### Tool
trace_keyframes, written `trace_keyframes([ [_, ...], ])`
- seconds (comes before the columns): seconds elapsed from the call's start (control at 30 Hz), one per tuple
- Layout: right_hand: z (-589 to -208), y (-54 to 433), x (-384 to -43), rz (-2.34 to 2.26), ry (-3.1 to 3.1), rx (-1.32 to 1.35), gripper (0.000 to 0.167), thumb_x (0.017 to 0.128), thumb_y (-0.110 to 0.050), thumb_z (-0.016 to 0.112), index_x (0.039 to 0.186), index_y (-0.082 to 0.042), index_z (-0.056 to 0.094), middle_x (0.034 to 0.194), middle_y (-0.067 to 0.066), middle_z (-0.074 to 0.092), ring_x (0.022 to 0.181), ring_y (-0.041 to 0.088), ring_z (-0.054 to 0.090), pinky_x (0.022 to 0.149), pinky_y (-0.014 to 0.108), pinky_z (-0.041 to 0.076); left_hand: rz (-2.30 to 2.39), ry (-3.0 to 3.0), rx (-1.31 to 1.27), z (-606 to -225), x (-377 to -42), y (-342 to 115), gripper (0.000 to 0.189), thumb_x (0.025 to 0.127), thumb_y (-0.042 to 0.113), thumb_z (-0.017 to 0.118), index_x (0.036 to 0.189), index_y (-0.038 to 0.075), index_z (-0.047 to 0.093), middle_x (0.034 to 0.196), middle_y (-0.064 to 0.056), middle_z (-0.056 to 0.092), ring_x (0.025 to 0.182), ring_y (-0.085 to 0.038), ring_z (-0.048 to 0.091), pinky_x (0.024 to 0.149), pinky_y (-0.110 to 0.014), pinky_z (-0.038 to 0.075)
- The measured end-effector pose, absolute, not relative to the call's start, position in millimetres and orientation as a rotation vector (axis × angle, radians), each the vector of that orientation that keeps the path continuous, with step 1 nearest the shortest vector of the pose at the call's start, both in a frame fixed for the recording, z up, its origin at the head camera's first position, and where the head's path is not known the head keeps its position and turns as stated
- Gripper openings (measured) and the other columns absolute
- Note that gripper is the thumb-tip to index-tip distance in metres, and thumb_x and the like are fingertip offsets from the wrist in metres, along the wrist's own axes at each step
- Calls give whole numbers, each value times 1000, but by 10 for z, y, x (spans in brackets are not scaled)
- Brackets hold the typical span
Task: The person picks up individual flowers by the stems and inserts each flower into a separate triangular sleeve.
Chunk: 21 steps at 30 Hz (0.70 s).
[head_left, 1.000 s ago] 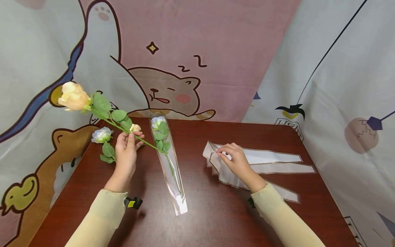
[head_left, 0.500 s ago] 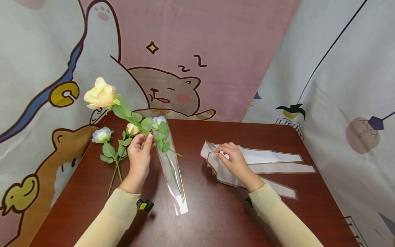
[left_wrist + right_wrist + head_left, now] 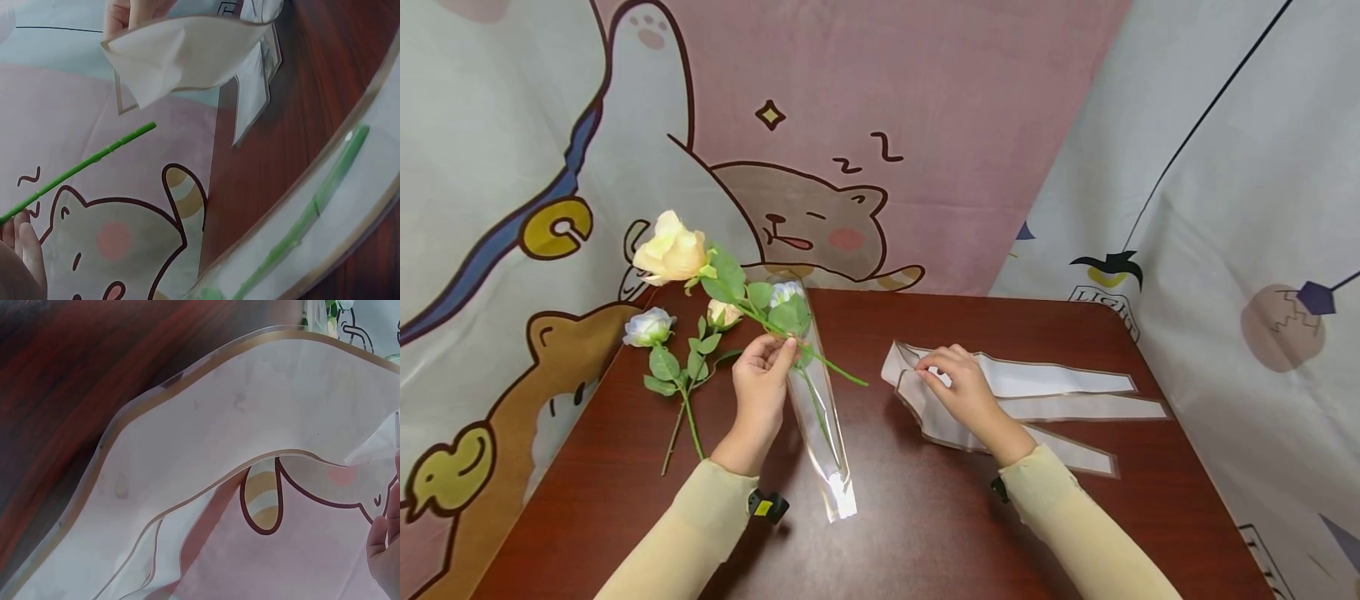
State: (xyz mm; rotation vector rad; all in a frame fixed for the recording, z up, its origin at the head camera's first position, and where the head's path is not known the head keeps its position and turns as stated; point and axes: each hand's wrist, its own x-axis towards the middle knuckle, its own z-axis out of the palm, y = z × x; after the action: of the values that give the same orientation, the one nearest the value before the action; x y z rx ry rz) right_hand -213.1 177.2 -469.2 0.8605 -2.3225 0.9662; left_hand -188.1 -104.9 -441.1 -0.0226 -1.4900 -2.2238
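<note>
My left hand [image 3: 762, 379] pinches the green stem of a peach rose [image 3: 670, 250] above the table. Its bloom points up to the left, and the bare stem end [image 3: 94, 156] reaches right, toward the flower sleeve. The fingers of my right hand [image 3: 958, 387] pinch the upper edge of a white flower sleeve [image 3: 917, 408] with a brown border. That sleeve's wide end is lifted and looks parted, with its mouth facing left; in the right wrist view its bordered edge [image 3: 206, 400] curves across the frame. The stem end and the sleeve are apart.
A clear sleeve [image 3: 801, 421] holding a bluish-white rose lies mid-table, partly beneath my left hand. At left lie another bluish-white rose [image 3: 649, 327] and a smaller peach rose [image 3: 724, 313]. More sleeves [image 3: 1075, 380] fan out at right. A printed cloth [image 3: 940, 150] hangs behind the table.
My left hand has carried the peach rose rightward and slightly down, bringing its stem end closer to the sleeve. My right hand has shifted slightly left, still pinching the sleeve.
</note>
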Motion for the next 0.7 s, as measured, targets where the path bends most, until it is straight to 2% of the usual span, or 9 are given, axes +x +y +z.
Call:
trace_keyframes([
  [0.1,-4692,1758,-2133,964,-2327,861,6,82,-11,72,86,-14,69,86,-4,68,73,20,52,67,26,40,-2271,-1467,15,-4395,-1872,-1016,3,88,-7,59,89,-5,61,77,-1,70,73,-12,68,68,-22,57],
  [0.23,-4688,1741,-2133,956,-2329,872,7,81,-11,73,86,-14,69,85,-4,67,73,21,52,68,28,40,-2326,-1445,68,-4366,-1859,-996,14,88,-10,55,86,2,62,77,-2,70,72,-12,69,69,-22,57],
  [0.4,-4681,1723,-2128,941,-2323,884,8,80,-10,74,86,-14,69,85,-5,67,73,18,52,68,29,39,-2373,-1446,85,-4346,-1847,-990,16,89,-9,55,85,4,63,77,-3,69,73,-13,69,70,-22,57],
  [0.5,-4676,1713,-2118,934,-2321,886,9,79,-9,74,86,-14,69,85,-5,67,73,15,50,68,29,39,-2380,-1465,74,-4354,-1845,-988,15,88,-10,54,87,3,62,78,-5,68,74,-15,69,72,-23,57],
  [0.6,-4673,1709,-2114,919,-2319,891,9,79,-10,74,86,-15,69,85,-5,67,74,12,50,67,29,39,-2368,-1507,50,-4372,-1849,-982,9,90,-5,56,96,-5,62,82,-7,69,77,-16,69,76,-25,57],
  [0.7,-4671,1710,-2112,918,-2317,893,10,79,-10,75,86,-15,69,86,-5,68,75,11,49,68,29,39,-2347,-1584,27,-4393,-1852,-976,25,92,4,59,111,-11,60,90,-3,71,83,-14,70,80,-27,57],
])
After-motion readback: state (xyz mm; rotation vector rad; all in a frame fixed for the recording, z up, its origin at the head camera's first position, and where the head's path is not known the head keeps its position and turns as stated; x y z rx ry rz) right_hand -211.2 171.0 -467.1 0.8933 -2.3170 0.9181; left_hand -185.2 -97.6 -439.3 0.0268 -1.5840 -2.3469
